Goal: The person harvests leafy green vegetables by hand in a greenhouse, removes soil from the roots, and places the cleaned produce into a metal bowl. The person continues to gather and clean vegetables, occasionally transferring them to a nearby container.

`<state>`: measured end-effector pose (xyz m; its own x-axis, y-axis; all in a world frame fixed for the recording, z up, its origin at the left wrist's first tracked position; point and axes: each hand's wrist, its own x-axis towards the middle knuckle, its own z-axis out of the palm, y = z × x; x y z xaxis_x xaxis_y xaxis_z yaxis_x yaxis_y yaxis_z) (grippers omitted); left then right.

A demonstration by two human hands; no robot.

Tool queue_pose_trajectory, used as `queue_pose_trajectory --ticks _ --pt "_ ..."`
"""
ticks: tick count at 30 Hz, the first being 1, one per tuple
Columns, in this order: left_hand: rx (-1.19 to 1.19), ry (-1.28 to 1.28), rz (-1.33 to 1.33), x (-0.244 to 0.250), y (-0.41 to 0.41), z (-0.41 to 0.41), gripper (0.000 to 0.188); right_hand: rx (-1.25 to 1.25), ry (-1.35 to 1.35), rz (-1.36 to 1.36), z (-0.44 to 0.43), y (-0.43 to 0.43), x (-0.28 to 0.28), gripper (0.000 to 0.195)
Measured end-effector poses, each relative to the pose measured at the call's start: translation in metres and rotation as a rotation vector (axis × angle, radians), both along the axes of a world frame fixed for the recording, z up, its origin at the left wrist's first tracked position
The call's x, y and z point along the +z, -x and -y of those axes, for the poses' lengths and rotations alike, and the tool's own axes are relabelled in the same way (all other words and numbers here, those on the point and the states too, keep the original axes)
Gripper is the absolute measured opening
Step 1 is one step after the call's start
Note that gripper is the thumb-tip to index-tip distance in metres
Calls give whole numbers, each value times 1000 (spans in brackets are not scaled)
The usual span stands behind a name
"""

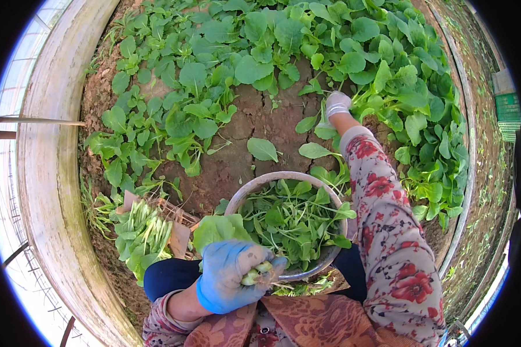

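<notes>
In a blue glove, my left hand [234,275] is closed around a small bunch of leafy greens [221,230], with the pale root ends pointing right and the leaves beyond my knuckles. My right hand [337,104], in a thin whitish glove, reaches out to the base of the leafy plants [390,95] growing in the bed; its fingers are partly hidden by leaves. Between my knees stands a round metal basin [282,175] holding loose greens [286,217]. To its left, harvested greens [150,227] lie with their pale stems side by side.
Leafy plants [191,82] also cover the left and far bed around cracked bare soil [230,160]. Cut leaves [262,149] lie on the soil. A pale curved sheet wall [47,173] borders the left; a narrow edging [471,152] runs along the right, with a green crate [508,108] beyond.
</notes>
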<state>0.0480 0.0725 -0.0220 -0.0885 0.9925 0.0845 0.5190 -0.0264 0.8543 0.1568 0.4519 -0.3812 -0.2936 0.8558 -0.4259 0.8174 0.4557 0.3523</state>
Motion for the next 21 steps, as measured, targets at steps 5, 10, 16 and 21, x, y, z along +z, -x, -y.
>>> queue_pose_trajectory --ticks 5,10,16,21 --pt "7 5 1 5 -1 2 24 -266 51 -125 -8 -7 -23 26" --pt "3 71 -17 8 -4 10 22 -109 26 -99 13 -25 6 24" --pt "97 -14 27 -4 -17 20 54 70 -252 -309 39 -35 52 43" --pt "135 146 31 4 -22 20 60 299 -160 -181 68 -59 36 48"
